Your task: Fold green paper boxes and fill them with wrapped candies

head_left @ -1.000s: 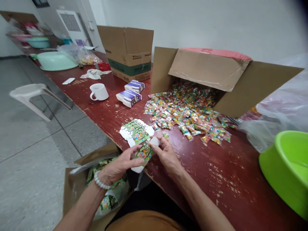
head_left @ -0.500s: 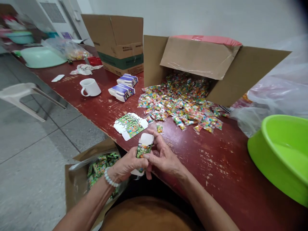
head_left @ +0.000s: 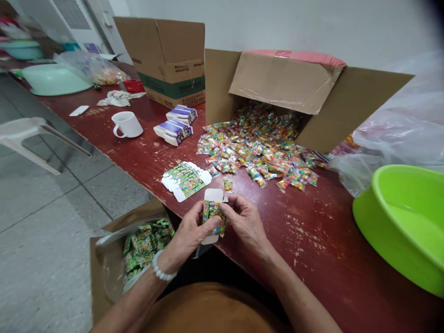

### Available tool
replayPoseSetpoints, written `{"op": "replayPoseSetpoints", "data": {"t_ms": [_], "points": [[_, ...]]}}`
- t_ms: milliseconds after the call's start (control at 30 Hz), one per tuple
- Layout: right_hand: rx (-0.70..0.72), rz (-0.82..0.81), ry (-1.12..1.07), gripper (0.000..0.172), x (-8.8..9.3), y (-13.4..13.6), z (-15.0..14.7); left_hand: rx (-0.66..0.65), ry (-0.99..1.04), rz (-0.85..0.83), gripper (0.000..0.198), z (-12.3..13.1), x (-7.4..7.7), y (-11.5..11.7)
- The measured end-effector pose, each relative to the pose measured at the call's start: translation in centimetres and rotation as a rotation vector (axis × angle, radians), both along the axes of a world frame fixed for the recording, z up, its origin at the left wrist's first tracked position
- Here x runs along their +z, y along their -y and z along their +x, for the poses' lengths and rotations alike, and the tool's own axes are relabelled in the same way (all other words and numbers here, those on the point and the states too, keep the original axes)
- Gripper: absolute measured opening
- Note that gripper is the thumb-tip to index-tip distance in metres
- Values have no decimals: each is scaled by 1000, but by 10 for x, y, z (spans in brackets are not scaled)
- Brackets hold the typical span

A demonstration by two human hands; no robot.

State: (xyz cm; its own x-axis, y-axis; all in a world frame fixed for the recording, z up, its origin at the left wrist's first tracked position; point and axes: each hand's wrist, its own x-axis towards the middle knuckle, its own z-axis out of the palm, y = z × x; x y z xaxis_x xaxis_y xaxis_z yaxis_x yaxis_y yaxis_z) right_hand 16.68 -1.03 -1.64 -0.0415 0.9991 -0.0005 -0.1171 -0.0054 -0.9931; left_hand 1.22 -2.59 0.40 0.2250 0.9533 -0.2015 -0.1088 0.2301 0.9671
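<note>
Both hands hold one small green printed carton (head_left: 213,213) upright over the near edge of the red-brown table (head_left: 312,240). My left hand (head_left: 190,233) wraps its lower side, thumb across the front. My right hand (head_left: 244,222) pinches its upper right corner; the white top flap stands open. Just beyond lies a fanned stack of flat green cartons (head_left: 185,180). A single candy packet (head_left: 228,185) lies by the flap. A heap of colourful candy packets (head_left: 256,148) spills from a tipped cardboard box (head_left: 298,88).
A bright green basin (head_left: 402,222) sits at the right. A lined box of finished green cartons (head_left: 145,245) stands on the floor at the left. Farther back are purple-white cartons (head_left: 175,129), a white mug (head_left: 125,125), another cardboard box (head_left: 169,60), a pale green basin (head_left: 52,78), and a white stool (head_left: 24,134).
The flat carton was lifted off the stack, drawn toward me and squeezed into an upright box shape. The view shifted slightly to the right.
</note>
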Motion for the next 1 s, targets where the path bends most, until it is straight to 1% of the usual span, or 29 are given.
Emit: {"op": "replayPoseSetpoints", "data": {"t_ms": [100, 133, 200, 267, 333, 400, 500, 600, 633, 700, 767, 800, 833, 900, 967, 1000], "points": [[-76, -23, -9, 43, -1, -2, 4, 156, -27, 73, 60, -1, -1, 5], [-89, -26, -21, 44, -2, -1, 3, 193, -57, 106, 62, 0, -2, 7], [-78, -9, -65, 35, -3, 2, 1, 226, -127, 170, 59, 1, -4, 9], [-52, 2, -116, 23, -5, 5, -1, 206, -156, 182, 50, 1, -6, 9], [-32, -28, -150, 20, -9, 7, 0, 166, -132, 144, 41, 1, -7, 7], [7, -101, -175, 23, -12, 5, 5, 123, -101, 107, 34, -1, -8, 4], [82, -204, -209, 27, -13, -2, 15, 44, -102, 101, 24, -5, -8, 0], [148, -212, -214, 36, -9, -9, 24, -61, -110, 123, 19, -8, -9, -2], [184, -192, -193, 36, -7, -10, 26, -83, -109, 133, 18, -8, -10, -2], [243, -119, -90, 27, -4, -10, 29, -66, -75, 133, 19, -7, -9, -1], [213, -12, 51, 15, -4, -7, 29, 15, 16, 79, 28, -4, -8, 2], [172, 41, 115, 13, -5, -5, 28, 49, 70, 29, 35, -1, -8, 4], [125, 90, 168, 10, -5, -2, 27, 54, 123, -36, 42, 1, -7, 6], [58, 177, 256, 9, -5, 3, 25, -29, 199, -183, 47, 5, -7, 10], [67, 269, 336, 11, -4, 7, 24, -121, 244, -307, 52, 8, -9, 13], [94, 308, 360, 12, -2, 9, 24, -134, 257, -347, 56, 9, -11, 14]]}}
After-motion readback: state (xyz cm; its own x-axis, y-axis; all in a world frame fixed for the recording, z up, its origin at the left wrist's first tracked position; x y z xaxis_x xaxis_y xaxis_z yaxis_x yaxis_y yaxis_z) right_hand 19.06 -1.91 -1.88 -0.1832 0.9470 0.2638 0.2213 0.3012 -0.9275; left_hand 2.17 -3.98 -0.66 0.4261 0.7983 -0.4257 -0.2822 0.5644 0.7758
